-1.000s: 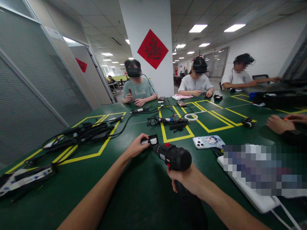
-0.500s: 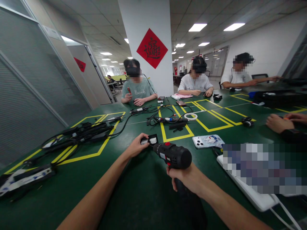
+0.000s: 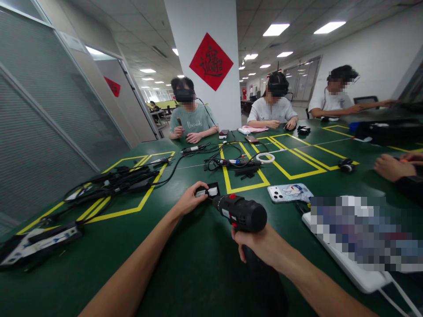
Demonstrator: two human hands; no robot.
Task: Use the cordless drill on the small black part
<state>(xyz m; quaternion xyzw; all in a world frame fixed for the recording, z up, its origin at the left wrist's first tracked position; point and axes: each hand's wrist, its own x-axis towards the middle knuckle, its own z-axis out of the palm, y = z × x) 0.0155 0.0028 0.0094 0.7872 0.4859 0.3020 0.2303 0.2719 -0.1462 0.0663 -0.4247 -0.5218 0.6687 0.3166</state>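
A black cordless drill (image 3: 241, 213) with red buttons was held above the green bench (image 3: 194, 259), its nose angled forward and left. The person's right hand (image 3: 253, 242) was wrapped around its handle, just below the body. It looked rigid and fairly heavy, with its bulk up top, so the handle seemed the sure place to hold it.

Just beyond the nose sat a small black box (image 3: 217, 184) with a white block (image 3: 213, 191) inside; whether the drill touched it could not be told. The left hand (image 3: 191, 199) gripped the box's left side between thumb and fingers. The box appeared light and stiff, easily nudged, and best steadied by its outer walls.

To the right lay a phone (image 3: 291, 193), camera side up; to the left, a heap of black cables (image 3: 115, 180). Across the bench sat a person in a green shirt (image 3: 194, 119).
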